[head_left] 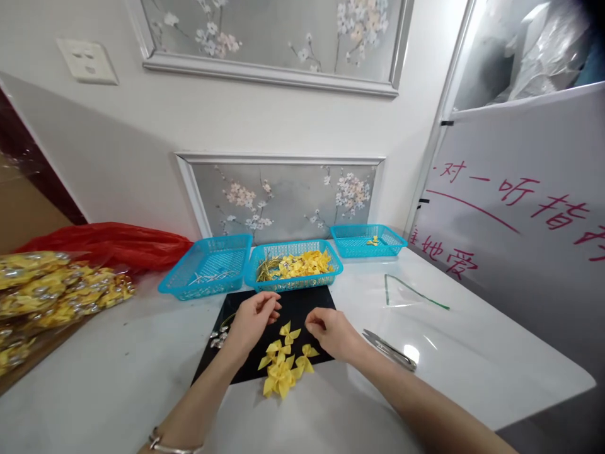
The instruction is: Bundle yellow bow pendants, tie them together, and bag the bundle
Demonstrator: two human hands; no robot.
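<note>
Several yellow ribbon bows [283, 362] lie in a small pile on a black mat [302, 302] on the white table. My left hand [253, 318] hovers over the mat just left of the bows, fingers curled together in a pinch; whether anything is in them is hidden. My right hand [331, 331] rests on the mat's right edge beside the bows, fingers curled under. A few small shiny pieces [218, 337] lie on the mat left of my left hand.
Three blue baskets stand behind the mat: the left basket [208, 271], the middle basket [295, 265] filled with yellow bows, the right basket [367, 241] holding one or two. Metal tweezers [390, 350] lie to the right. Bags of yellow bows [51, 290] and red plastic [108, 243] sit left.
</note>
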